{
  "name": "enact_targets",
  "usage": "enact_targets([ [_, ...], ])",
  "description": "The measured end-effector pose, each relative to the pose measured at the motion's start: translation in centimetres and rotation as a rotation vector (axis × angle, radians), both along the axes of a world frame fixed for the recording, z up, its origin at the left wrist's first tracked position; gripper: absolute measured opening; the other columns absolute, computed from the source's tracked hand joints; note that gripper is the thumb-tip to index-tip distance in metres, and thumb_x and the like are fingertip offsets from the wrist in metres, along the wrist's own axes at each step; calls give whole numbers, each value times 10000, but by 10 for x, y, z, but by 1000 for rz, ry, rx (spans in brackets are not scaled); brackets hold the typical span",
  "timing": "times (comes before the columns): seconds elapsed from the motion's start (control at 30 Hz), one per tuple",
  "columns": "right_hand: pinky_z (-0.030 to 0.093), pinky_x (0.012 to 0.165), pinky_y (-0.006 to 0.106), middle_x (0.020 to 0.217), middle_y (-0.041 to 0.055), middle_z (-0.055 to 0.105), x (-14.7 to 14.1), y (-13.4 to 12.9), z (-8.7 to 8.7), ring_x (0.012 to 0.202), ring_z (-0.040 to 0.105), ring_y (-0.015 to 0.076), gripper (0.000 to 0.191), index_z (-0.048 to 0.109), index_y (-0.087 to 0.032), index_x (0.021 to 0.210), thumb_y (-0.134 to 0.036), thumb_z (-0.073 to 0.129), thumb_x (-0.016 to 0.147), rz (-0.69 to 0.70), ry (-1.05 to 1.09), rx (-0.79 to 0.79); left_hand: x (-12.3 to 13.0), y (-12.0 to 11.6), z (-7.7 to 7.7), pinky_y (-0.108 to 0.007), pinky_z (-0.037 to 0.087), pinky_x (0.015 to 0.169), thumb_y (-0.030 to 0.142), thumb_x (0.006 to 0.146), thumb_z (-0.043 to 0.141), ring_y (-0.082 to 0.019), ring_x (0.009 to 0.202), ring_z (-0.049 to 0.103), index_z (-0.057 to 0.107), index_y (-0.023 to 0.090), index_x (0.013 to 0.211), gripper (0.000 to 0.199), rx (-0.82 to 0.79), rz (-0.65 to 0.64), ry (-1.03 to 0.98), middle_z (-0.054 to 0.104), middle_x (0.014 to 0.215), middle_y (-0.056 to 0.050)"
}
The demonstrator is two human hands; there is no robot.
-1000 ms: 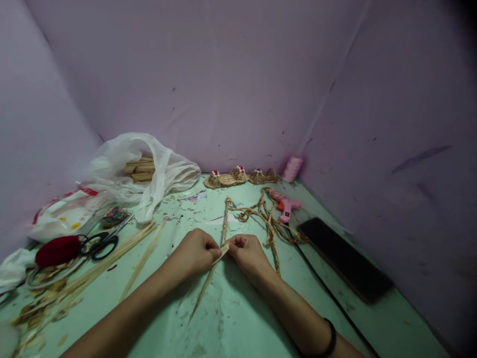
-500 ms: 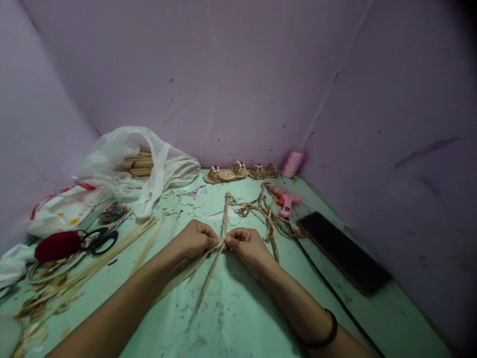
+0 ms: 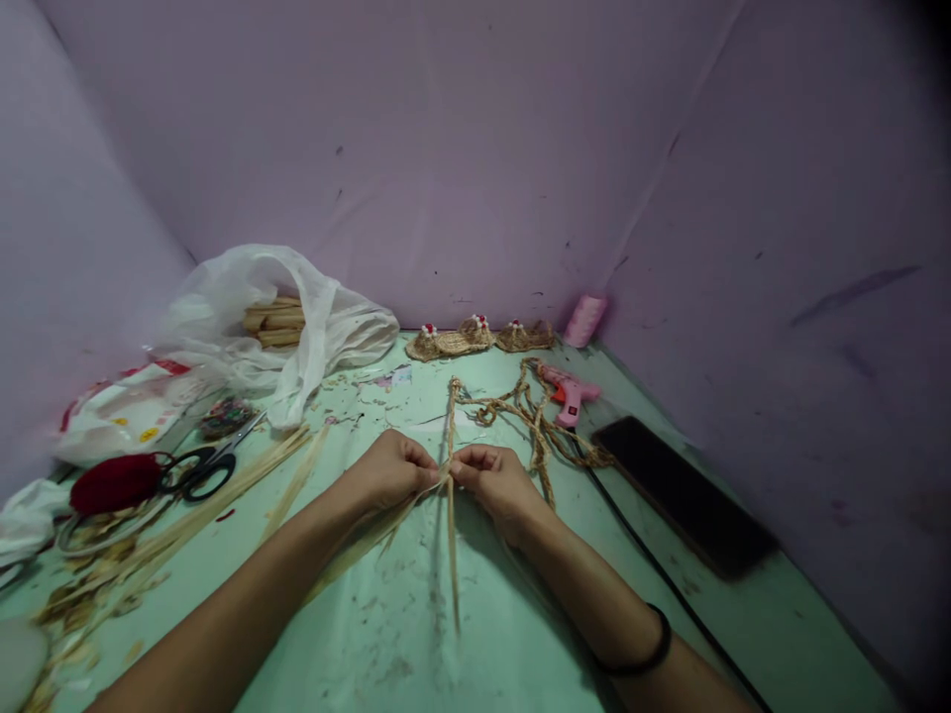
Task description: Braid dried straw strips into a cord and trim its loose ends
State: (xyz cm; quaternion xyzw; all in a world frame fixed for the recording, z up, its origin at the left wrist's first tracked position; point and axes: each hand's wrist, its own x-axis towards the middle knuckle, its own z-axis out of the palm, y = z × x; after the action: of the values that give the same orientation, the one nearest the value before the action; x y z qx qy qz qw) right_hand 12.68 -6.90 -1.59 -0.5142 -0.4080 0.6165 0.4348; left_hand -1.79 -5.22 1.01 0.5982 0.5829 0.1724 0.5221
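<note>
A braid of dry plant fibre (image 3: 451, 421) runs down the middle of the table, and both hands pinch its near end. My left hand (image 3: 393, 470) is closed on pale fibre strands (image 3: 357, 545), which trail under the left forearm. My right hand (image 3: 494, 480) is closed at the same crossing point, its fingertips almost touching the left ones. One loose strand (image 3: 453, 564) hangs straight toward me from between them. Finished braided cord (image 3: 539, 436) lies in loops right of the braid, linked to its far end. Exactly which strand each fingertip grips is partly hidden.
Along the back wall lie small woven slippers (image 3: 465, 342) beside a pink thread spool (image 3: 584, 320). To the right are a pink glue gun (image 3: 571, 391) and a dark slab (image 3: 684, 495). Leftward lie black-handled scissors (image 3: 212, 465), red yarn (image 3: 115, 484), loose strips (image 3: 245, 475) and a plastic bag (image 3: 319, 297).
The loose strand has swung from pointing down-left to hanging straight toward me. Both hands stay pinched at the braid's end with small finger shifts.
</note>
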Motion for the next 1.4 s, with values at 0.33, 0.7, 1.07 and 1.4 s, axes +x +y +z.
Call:
enact_targets([
  [0.33,310,493,204,517,-3,573,1,-1,-8,478,421,77,136,641,-118,564,-251,615,563,44,-89,85,-1,-1,3,-216,233,433,243,574,478,-73,429,303,589,108,522,183,128,-136,143,367,410,42],
  [0.7,259,457,207,452,-29,511,1,0,-5,437,353,59,139,658,-109,570,-240,644,525,-24,-34,40,-4,2,2,-205,279,414,283,607,502,-75,395,375,565,121,598,174,121,-166,65,439,444,36],
  [1.07,335,513,223,545,12,609,1,-1,-5,496,449,92,159,684,-124,584,-273,655,535,18,-32,88,-2,0,4,-202,280,411,258,575,484,-80,390,382,543,133,545,141,143,-138,129,438,422,39],
  [1.4,334,512,218,525,-3,609,1,-1,-4,481,438,88,132,702,-134,600,-222,605,582,19,-138,156,5,-2,8,-195,240,419,191,544,510,-82,420,338,585,132,621,123,270,-25,221,400,399,57],
])
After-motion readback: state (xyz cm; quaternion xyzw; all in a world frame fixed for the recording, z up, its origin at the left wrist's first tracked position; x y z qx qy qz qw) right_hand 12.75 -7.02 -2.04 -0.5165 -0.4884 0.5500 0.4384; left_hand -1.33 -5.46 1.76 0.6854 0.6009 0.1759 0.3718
